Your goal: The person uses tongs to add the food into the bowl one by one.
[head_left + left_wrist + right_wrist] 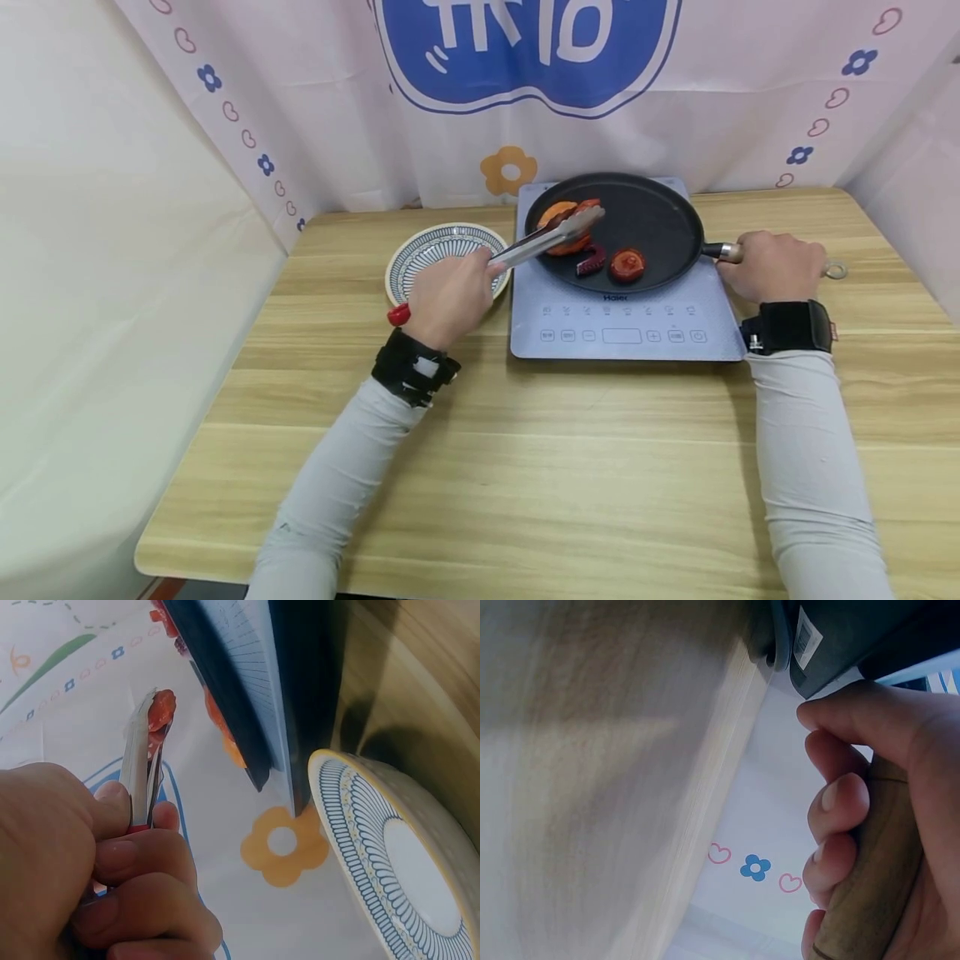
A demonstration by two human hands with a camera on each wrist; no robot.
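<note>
My left hand (450,296) grips metal tongs (536,247) with a red end, reaching from above the plate to the pan's left side. In the left wrist view, a glossy red piece of food (161,712) sits between the tongs' tips. My right hand (780,265) grips the wooden handle (881,855) of a flat black frying pan (652,217). In the pan are an orange piece of food (555,214) partly hidden behind the tongs, a dark purple tentacle-like piece (591,261) and a round red piece (627,265).
Under the pan lies a pale induction cooker (637,321) marked Haier. A blue-patterned deep plate (405,254) stands left of it, partly covered by my left hand. The wooden table (570,467) meets a printed cloth (360,158) at the back.
</note>
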